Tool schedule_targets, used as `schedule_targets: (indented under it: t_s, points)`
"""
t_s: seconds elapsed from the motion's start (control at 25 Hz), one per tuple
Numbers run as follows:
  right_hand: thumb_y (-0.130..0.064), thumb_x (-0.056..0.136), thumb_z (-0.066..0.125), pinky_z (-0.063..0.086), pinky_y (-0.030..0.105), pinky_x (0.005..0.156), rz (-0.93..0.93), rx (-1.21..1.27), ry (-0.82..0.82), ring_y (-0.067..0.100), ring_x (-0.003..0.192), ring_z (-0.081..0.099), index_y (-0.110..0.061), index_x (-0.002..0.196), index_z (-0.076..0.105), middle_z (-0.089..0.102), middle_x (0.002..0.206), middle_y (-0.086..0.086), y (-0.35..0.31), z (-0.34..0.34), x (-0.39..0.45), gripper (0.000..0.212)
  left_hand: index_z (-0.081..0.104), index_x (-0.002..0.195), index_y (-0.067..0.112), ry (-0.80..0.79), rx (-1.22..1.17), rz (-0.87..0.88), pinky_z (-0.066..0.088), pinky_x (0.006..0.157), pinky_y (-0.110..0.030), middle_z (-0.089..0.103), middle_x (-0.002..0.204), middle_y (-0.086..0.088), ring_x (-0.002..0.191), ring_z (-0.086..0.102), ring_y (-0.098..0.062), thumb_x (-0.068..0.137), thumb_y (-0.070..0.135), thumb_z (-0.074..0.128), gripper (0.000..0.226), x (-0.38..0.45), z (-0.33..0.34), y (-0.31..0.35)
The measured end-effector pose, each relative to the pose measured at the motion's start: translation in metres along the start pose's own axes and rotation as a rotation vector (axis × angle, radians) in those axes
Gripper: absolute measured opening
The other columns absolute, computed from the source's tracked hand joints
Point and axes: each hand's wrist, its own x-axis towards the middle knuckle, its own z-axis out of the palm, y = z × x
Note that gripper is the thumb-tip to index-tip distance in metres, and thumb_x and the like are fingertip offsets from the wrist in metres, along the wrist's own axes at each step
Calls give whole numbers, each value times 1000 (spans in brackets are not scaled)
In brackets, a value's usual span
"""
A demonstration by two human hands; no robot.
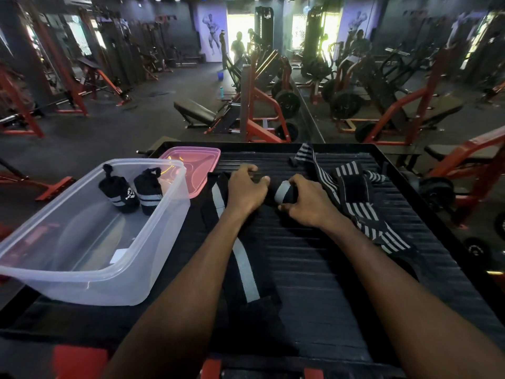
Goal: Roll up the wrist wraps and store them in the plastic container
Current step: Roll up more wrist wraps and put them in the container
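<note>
Black wrap roll (282, 193) crosswise (both hands)

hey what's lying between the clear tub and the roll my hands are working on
In the head view, a flat unrolled black wrist wrap with a grey stripe lies between the clear tub and the roll; the left hand rests over it.
</note>
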Motion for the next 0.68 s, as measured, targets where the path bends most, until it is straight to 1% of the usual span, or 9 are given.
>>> schedule_targets:
  t_s: [0.12, 0.16, 0.28, 0.36, 0.44, 0.48, 0.56, 0.6, 0.68]
  points:
    - [-26, 75, 84, 51, 40, 93, -12, -46, -28, 27, 108, 62, -16, 122, 54, 65, 117, 7, -2, 3, -4, 57, 68, 106, 13, 193, 55, 97, 45, 94, -24, 68, 110, -4, 104, 63, -17, 89, 11, 64, 18, 4, -11, -2]
    - [-26, 76, 84, 51, 41, 94, -14, -46, -35, 27, 109, 61, -15, 123, 53, 65, 118, 7, -3, 5, -4, 57, 68, 104, 13, 238, 72, 140, 46, 96, -26, 66, 110, -6, 104, 61, -17, 90, 8, 63, 17, 4, -14, -3]
    - [-33, 79, 80, 50, 42, 97, 20, 7, -13, 29, 115, 56, -16, 125, 53, 61, 119, 12, -4, 10, -2, 55, 69, 105, 13, 310, 140, 229, 41, 94, -19, 58, 115, -7, 105, 53, -14, 91, 7, 61, 18, -1, -19, -1]
    - [-39, 79, 78, 49, 41, 96, 95, 170, 38, 28, 115, 53, -19, 121, 56, 60, 117, 12, -5, 9, 1, 51, 69, 106, 16, 357, 236, 228, 35, 95, -22, 52, 119, -7, 113, 46, -19, 89, 8, 61, 20, -3, -21, -1]
    - [-35, 76, 80, 52, 39, 90, 138, 375, 79, 23, 107, 61, -19, 116, 57, 65, 113, 4, -7, 6, 3, 48, 69, 106, 18, 392, 395, 184, 32, 100, -31, 50, 125, -9, 122, 39, -26, 85, 11, 62, 23, -4, -24, -1]
    - [-32, 76, 81, 53, 37, 87, 142, 424, 89, 20, 102, 63, -19, 115, 56, 66, 110, 0, -8, 5, 2, 48, 70, 105, 19, 384, 465, 155, 30, 105, -36, 48, 132, -10, 128, 35, -29, 84, 13, 63, 23, -4, -25, -2]
    - [-26, 76, 79, 50, 31, 82, 118, 406, 84, 16, 97, 63, -19, 116, 50, 64, 108, -3, -10, 5, -1, 50, 72, 104, 20, 300, 571, 90, 23, 114, -47, 42, 145, -12, 139, 27, -34, 83, 17, 65, 22, -4, -29, -5]
    - [-23, 78, 78, 47, 28, 81, 96, 366, 73, 15, 97, 61, -19, 117, 46, 62, 109, -3, -11, 6, -2, 51, 73, 104, 19, 240, 610, 60, 21, 116, -51, 40, 147, -13, 141, 25, -36, 84, 19, 66, 21, -4, -30, -6]
    - [-19, 80, 78, 44, 26, 84, 51, 314, 48, 14, 100, 56, -19, 123, 40, 56, 112, -3, -10, 10, -4, 57, 71, 107, 17, 122, 657, 11, 22, 114, -56, 43, 144, -14, 138, 29, -37, 86, 21, 65, 23, -5, -32, -11]
